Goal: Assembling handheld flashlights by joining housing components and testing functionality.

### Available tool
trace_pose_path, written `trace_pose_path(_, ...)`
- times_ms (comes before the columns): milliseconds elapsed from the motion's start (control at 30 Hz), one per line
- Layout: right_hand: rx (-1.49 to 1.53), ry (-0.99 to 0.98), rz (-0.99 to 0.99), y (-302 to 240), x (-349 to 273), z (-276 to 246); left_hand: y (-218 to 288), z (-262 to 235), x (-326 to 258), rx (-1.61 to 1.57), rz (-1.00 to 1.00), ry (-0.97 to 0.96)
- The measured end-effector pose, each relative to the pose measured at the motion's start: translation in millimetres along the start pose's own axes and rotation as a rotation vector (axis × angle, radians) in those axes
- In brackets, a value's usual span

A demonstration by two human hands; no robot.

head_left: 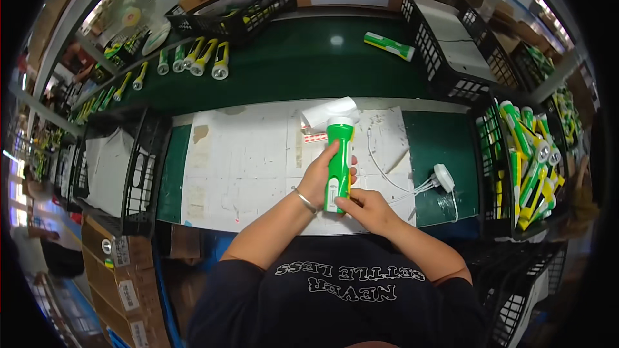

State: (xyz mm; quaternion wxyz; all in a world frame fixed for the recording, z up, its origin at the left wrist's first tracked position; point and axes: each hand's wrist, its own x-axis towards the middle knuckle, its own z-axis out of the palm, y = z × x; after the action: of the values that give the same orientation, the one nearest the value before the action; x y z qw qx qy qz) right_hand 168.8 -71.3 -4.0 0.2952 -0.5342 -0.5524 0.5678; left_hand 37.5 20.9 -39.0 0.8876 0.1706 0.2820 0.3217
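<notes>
A green flashlight with a white front ring is held upright over the white work sheet, its head pointing away from me. My left hand wraps round its body from the left, fingertips showing on the right side. At the lower end my right hand grips it, thumb against the tail near a pale label. Just beyond the flashlight's head lies a white roll, partly covered by it. A red-and-white strip sticks out beside the roll.
A round white plug with cables lies at right. A black crate beside it holds several green-and-yellow flashlights. Another black crate stands at left. Several flashlights stand at the back left; one green flashlight lies at the back.
</notes>
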Motion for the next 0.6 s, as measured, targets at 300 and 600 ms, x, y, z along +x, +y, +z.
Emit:
trace_pose_path(300,-0.159,0.133,-0.141,12.1,-13.2,-11.1,-4.7,3.1,-6.0,0.007,-0.028,0.06)
trace_pose_path(600,0.167,0.062,-0.059,29.6,-5.7,-9.5,-11.2,2.4,-5.4,0.026,0.025,-0.067)
